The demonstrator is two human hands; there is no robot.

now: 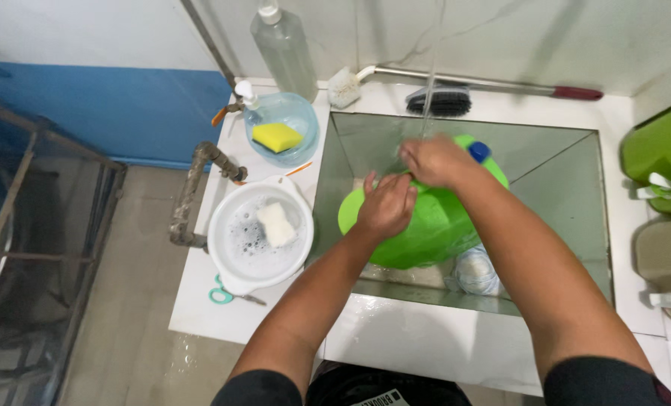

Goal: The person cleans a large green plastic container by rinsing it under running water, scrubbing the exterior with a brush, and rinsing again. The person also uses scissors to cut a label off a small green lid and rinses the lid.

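We see the left hand (pixel 385 204) pressed flat, fingers spread, on the smooth curved side of a bright green plastic jug with a blue screw cap (pixel 426 225). The right hand (pixel 435 160) curls over the jug's far upper part by the cap, under a thin stream of water (pixel 430 75); whether it truly grips we cannot tell. The jug lies tilted inside the square, steel-lined sink (pixel 569 173), above a clear, crumpled plastic bottle (pixel 475 271). Left of the sink, on the white tiled counter (pixel 200 308), sits a round white plastic basin (pixel 234 259) of foamy water with a pale sponge (pixel 277 223). Farther off stands a clear blue bowl (pixel 299 124) holding a yellow sponge (pixel 276 136). Beyond the sink lies a dark bristled scrubbing brush (pixel 438 101).
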